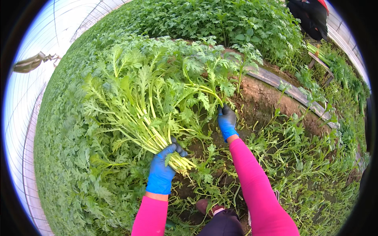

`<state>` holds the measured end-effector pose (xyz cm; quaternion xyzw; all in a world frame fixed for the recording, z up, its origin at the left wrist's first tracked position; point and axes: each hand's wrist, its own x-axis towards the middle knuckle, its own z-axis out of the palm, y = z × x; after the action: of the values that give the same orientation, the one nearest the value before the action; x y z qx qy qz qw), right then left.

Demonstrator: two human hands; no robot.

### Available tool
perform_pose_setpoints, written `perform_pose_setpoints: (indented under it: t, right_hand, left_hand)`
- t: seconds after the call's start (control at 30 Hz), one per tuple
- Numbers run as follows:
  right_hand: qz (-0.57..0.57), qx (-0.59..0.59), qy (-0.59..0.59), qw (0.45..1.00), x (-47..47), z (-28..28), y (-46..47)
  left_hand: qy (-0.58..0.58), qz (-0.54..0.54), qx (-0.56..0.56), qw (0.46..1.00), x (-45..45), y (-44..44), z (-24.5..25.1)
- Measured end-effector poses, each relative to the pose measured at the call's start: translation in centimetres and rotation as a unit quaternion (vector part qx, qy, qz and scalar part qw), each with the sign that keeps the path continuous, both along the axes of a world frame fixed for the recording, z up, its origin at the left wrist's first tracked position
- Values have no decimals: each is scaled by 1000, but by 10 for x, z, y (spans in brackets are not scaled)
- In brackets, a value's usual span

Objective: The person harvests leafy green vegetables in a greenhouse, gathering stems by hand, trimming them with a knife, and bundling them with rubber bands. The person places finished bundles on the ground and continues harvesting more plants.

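My left hand [164,165], in a blue glove with dark-stained fingers, is closed around a thick bunch of leafy green stalks [144,118]. Their pale cut ends [183,163] stick out below my fist, and the lobed leaves fan up and to the left. To the right, my right hand [227,121], gloved the same way, pinches the lower end of a bent green stem [211,92]. That stem arches leftward, and its leafy end is lost among the other foliage. Whether the right hand also holds a tool cannot be seen.
Dense leafy plants [73,153] fill the left and the back. A grey strip [291,88] runs along bare brown soil [262,94] on the right. Beyond it, cut stalks [320,54] lie on a small wooden stand [322,63] near another person [310,17]. My shoe [203,206] is below.
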<state>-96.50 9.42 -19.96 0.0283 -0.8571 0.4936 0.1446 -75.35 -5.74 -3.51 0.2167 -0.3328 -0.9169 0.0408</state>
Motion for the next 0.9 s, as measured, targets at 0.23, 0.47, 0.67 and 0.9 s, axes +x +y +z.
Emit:
perform_pose_setpoints:
  t: [0.23,0.47,0.67,0.9]
  right_hand:
    - [-48,133,-109,984,-24,-13,-15]
    - [121,204,-145,961,-40,-26,-20]
    - [108,189,-114,969,-4,16,10]
    - [359,-153,-225,893,113,142,55]
  left_hand:
    - [-9,4,-16,1000,-1,9,7]
    - [-13,12,-24,1000,0,9,3]
    - [36,-22,-55,998,0,0,2]
    - [72,-60,32,995,-9,20,8]
